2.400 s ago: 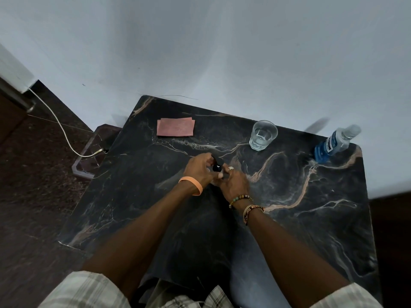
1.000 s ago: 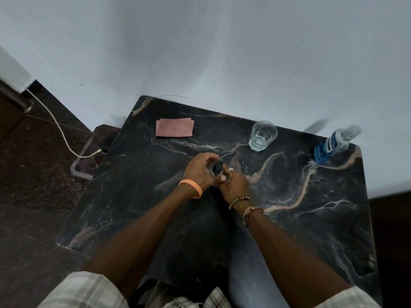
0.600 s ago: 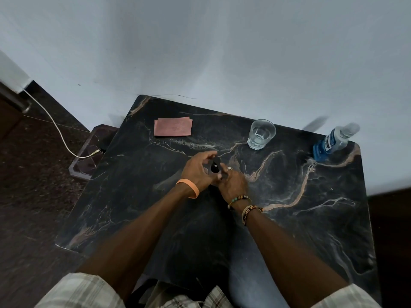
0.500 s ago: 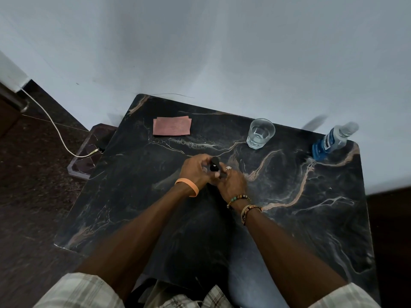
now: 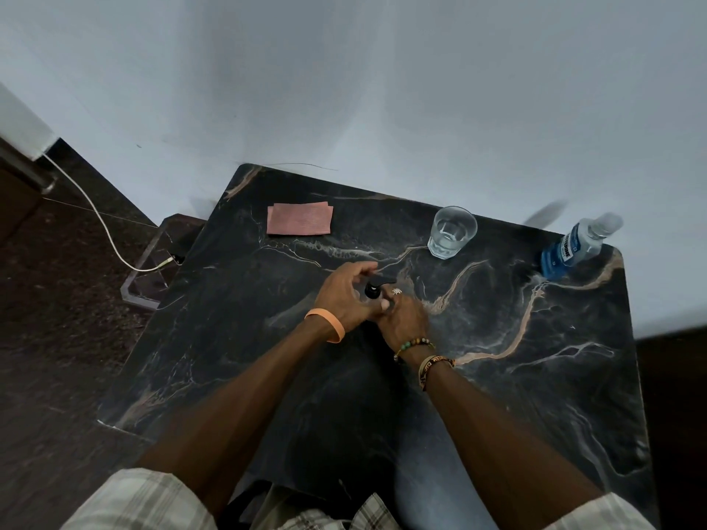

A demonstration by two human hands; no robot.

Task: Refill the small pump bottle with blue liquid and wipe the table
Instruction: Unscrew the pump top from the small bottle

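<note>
- My left hand (image 5: 344,296) curls round the small pump bottle (image 5: 373,291), which stands upright in the middle of the table (image 5: 497,376) with its pump head on.
- My right hand (image 5: 403,317) touches it from the right; whether it pinches, I cannot tell.
- The blue liquid bottle (image 5: 570,251) stands well apart at the far right corner, nearer my right hand.
- Both hands hide the pump bottle's body.

Pump bottle (image 5: 373,291) on table (image 5: 535,376) between left hand (image 5: 344,296) and right hand (image 5: 405,319), cloth (image 5: 299,223) rear-left, glass (image 5: 451,232) rear-right, larger bottle (image 5: 574,248) far-right corner.
</note>
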